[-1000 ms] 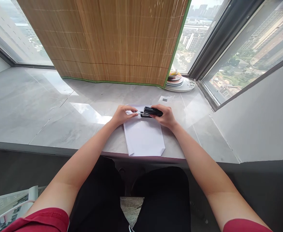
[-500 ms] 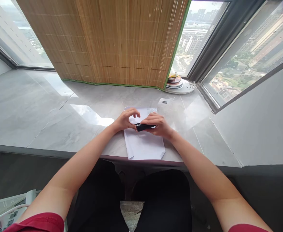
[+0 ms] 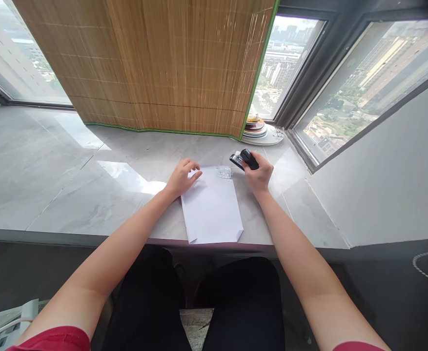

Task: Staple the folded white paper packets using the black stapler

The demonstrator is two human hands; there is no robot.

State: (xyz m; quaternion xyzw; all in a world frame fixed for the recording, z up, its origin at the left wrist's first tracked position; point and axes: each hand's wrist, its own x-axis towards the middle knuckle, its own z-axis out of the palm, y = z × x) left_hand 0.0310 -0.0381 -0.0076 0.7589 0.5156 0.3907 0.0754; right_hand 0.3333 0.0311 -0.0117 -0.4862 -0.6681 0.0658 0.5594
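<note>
A black stapler is gripped in my right hand, off to the right of the paper and with its jaws apart. White paper lies near the front edge of the sill, its lower corners folded. Many staples are clustered at the paper's upper right corner. My left hand rests at the paper's upper left edge, fingers loosely curled and apart, holding nothing.
A grey marbled sill stretches under the windows. Stacked plates stand in its far right corner. A bamboo blind hangs down to the back of the sill. Below the front edge are my legs.
My right hand has carried the stapler away from the paper's middle to the upper right. My left hand has come off the stapler and moved slightly left. The view has shifted a little.
</note>
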